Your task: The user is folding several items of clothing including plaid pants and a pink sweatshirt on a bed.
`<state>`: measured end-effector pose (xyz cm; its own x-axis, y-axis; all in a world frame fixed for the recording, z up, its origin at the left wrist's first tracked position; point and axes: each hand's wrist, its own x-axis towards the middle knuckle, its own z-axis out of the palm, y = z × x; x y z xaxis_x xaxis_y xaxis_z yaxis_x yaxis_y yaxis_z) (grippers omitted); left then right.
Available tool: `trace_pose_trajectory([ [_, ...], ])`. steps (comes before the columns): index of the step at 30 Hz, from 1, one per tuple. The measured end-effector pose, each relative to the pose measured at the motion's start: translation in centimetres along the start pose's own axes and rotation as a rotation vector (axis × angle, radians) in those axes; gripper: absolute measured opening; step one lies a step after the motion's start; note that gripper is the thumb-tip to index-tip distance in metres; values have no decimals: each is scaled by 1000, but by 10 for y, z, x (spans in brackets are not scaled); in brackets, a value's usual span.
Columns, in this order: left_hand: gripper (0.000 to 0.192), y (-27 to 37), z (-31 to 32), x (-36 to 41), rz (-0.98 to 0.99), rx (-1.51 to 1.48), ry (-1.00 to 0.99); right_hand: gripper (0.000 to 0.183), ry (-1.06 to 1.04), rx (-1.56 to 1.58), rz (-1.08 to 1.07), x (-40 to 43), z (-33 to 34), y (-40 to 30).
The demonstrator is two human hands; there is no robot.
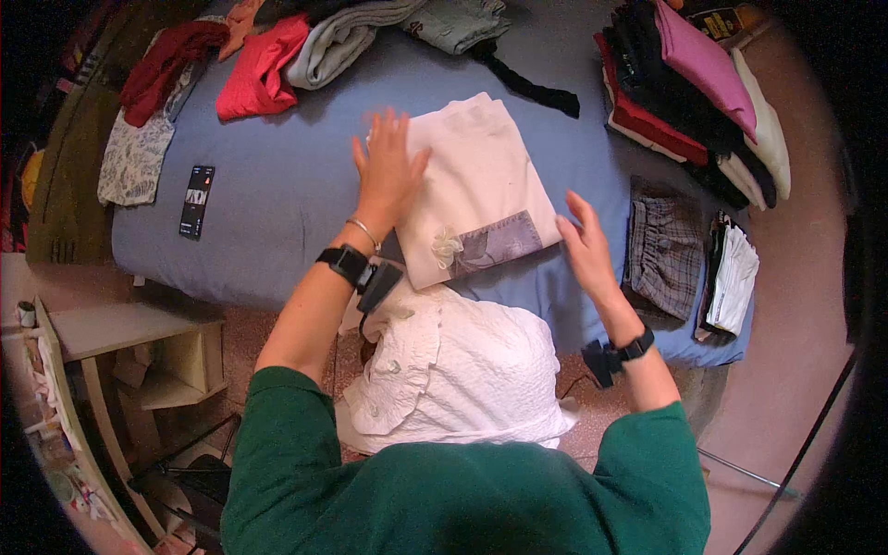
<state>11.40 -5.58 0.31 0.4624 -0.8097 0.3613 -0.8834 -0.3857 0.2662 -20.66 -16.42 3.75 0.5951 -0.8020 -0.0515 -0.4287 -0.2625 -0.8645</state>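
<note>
A folded white cloth [479, 159] lies on the blue-covered bed, with a grey patch panel [499, 243] and a pale ribbon flower [446, 247] near its lower edge. My left hand [388, 166] is spread over the cloth's left edge, its fingertips blurred. At the lower right corner, my right hand [586, 243] is held with thumb and fingers apart; whether the thumb touches the corner I cannot tell. Below the bed's near edge, a white textured fabric with a ruffle [485, 368] is bunched in front of my body.
A stack of folded clothes [694, 104] stands at the right, above plaid shorts [664, 250] and folded white garments [732, 281]. A phone [197, 202] lies at the left. A red garment [260, 73] and a grey blanket [350, 45] line the far side. A wooden desk [132, 326] stands lower left.
</note>
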Motion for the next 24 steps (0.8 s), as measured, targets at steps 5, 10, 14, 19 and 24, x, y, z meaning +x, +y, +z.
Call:
trace_pose_trajectory([
  [5, 72, 12, 1, -18, 99, -9, -193, 54, -124, -416, -450, 66, 54, -23],
  [10, 73, -12, 27, -21, -91, -19, -216, 59, -156, -722, -504, 102, 86, -9],
  [14, 73, -17, 31, -17, -135, 2, -218, 60, -85, -705, -448, 114, 94, 7],
  [19, 75, 5, 10, -17, -128, 73, -237, 61, -81, -842, -415, 114, 96, -5],
  [24, 83, 31, -16, -48, 143, -59, -273, 62, -134, -692, -485, 123, 107, -30],
])
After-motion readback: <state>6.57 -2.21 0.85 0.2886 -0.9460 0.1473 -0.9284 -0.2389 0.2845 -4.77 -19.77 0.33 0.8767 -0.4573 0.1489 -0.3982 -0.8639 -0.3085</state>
